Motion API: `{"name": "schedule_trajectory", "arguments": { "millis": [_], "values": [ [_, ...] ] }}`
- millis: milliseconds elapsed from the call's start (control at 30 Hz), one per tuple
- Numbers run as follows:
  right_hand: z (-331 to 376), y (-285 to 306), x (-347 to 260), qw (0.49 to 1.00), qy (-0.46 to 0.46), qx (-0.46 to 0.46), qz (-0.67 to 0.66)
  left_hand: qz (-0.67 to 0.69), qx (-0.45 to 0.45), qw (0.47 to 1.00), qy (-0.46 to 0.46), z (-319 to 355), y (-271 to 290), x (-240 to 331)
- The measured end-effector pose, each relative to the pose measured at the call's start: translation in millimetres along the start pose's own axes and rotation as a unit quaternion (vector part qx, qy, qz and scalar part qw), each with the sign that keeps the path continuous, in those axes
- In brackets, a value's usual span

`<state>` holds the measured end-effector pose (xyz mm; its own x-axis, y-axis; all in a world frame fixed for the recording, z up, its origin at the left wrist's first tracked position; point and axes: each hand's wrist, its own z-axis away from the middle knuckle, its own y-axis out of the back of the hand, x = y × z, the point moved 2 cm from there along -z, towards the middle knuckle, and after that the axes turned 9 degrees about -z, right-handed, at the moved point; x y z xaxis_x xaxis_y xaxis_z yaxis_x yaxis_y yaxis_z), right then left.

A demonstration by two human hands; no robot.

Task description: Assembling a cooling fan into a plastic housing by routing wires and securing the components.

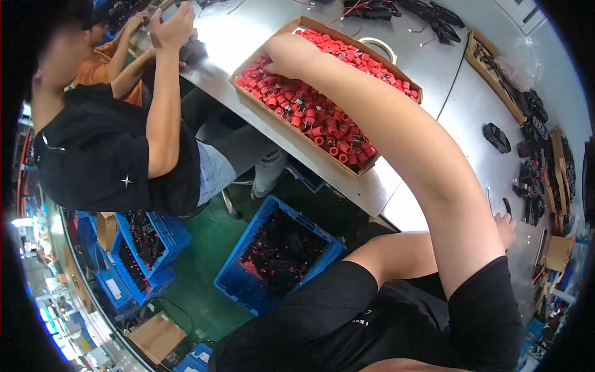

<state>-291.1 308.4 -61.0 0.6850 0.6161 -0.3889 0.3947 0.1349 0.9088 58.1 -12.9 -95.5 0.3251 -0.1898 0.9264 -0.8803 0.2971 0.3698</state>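
Observation:
My right arm stretches across to the far left, and my right hand (290,54) is down in a cardboard box (297,133). The fingers curl into a heap of small red cylindrical parts (334,127), some with hollow ends and metal tabs. Closed fingertips meet the red pieces there; how many they grip is hidden. Crossing beneath the right arm, my left arm leads to my left hand (506,230) at the right, over the metal table. Its fingers look curled beside a small curved black piece (507,205); the right arm covers part of it.
A co-worker in black (111,142) sits at left, hands raised over the table. A blue crate (232,282) of dark parts stands on the green floor. Black housings (496,137), a cardboard tray (496,80), a tape roll (379,46) and wired parts (372,8) lie on the table.

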Motion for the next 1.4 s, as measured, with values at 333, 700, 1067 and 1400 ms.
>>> {"name": "schedule_trajectory", "arguments": {
  "millis": [333,700,1067,1400],
  "values": [
    [13,-8,4,0.995,0.038,0.087,0.006,-0.057,-0.038,0.994,-0.088,-19,39,-35],
    [21,8,3,0.993,0.092,0.071,-0.007,-0.044,-0.116,0.974,-0.192,-33,86,-61],
    [335,186,53,0.938,-0.051,0.183,-0.291,-0.043,-0.239,0.892,-0.380,6,10,11],
    [766,184,135,0.866,-0.404,0.296,-0.008,-0.253,-0.295,0.831,-0.397,-2,-13,47]
  ]
}}
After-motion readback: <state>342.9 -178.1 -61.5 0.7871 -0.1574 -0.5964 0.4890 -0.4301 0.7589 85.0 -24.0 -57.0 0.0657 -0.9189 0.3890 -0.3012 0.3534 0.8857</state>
